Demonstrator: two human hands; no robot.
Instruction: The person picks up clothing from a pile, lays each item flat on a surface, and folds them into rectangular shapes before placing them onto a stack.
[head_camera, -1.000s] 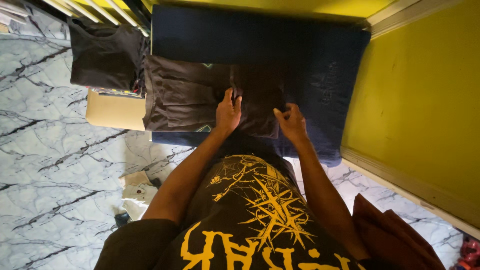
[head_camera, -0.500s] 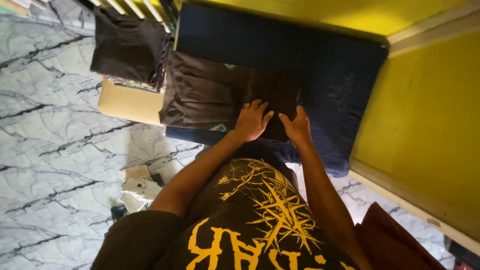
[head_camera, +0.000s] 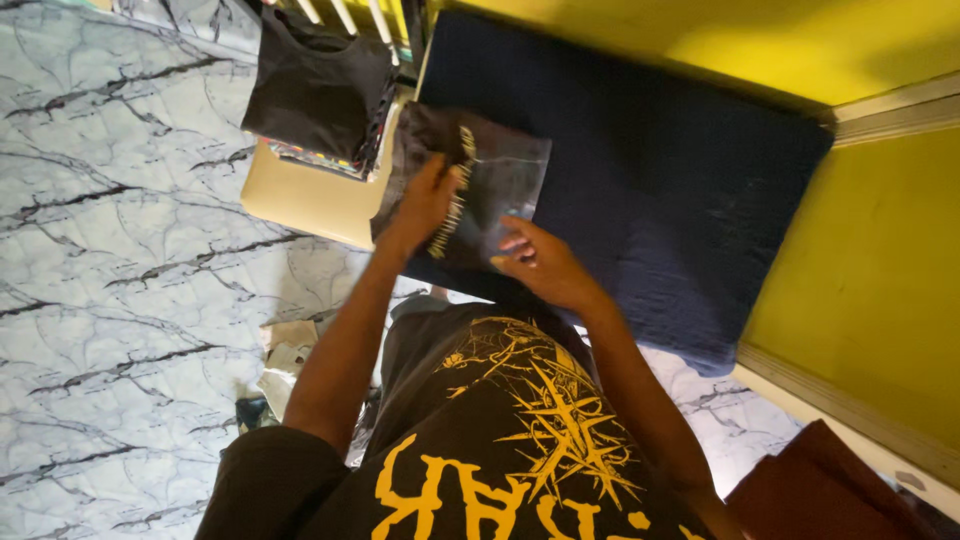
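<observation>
I see a dark blue mattress (head_camera: 650, 180) pushed into the corner of yellow walls (head_camera: 860, 290). White baseboard (head_camera: 840, 405) runs along its right side. Left of the mattress: marble-pattern floor (head_camera: 120, 250), white with dark veins. White slats (head_camera: 350, 12) at its top-left corner.
</observation>
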